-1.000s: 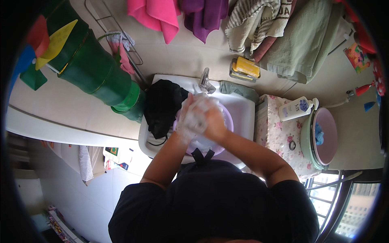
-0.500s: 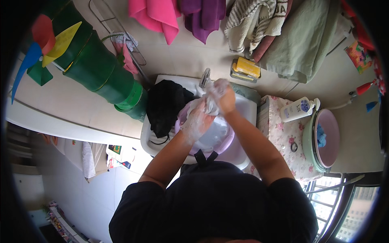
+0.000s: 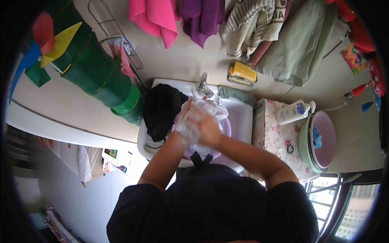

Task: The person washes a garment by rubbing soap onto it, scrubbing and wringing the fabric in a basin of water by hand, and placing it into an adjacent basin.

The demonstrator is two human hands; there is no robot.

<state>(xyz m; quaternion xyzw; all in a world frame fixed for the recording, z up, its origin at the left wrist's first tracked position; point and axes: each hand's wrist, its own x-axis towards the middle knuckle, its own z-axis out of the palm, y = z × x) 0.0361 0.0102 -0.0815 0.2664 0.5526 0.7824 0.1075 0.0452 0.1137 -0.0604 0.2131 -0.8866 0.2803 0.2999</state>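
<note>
Moved the right hand (image 3: 209,127) down from beside the chrome faucet (image 3: 204,86) since half a second ago, onto the foam-covered left hand (image 3: 187,122) at mid-frame. Has both pressed together against a sudsy white cloth (image 3: 218,107), over the lilac basin (image 3: 228,127) in the white sink (image 3: 244,117); cannot tell the exact grip under the lather (image 3: 191,133). Has bunched black fabric (image 3: 161,109) just left of the hands, on the sink.

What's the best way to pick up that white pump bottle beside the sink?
I'd probably grasp the white pump bottle around its body, below the pump head, coming from the left, where the sink is. The body offers a broad, smooth-sided grip; the pump head is small and juts out, and the stacked basins crowd the right.
</note>
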